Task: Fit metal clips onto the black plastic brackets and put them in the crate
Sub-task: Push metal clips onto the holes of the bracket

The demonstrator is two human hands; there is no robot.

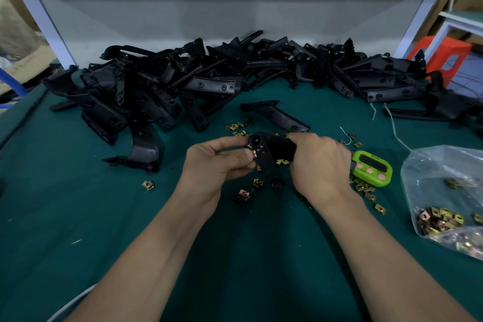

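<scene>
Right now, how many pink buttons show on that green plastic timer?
3, in a row under the dark screen of the green plastic timer: left button, middle button, right button. The right hand may hide more.

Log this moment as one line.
step: clip fitting | left hand: pinches metal clip at bracket | right hand: grips bracket | crate: not in view | spares: loose clips on mat, bag

Bag (pixel 439 178) of clips (pixel 440 220), 4 o'clock: cut by right edge. Green timer (pixel 373 168), 3 o'clock: left end behind right hand (pixel 320 165), display unreadable. Held bracket (pixel 268 165): one arm inside that hand.
</scene>
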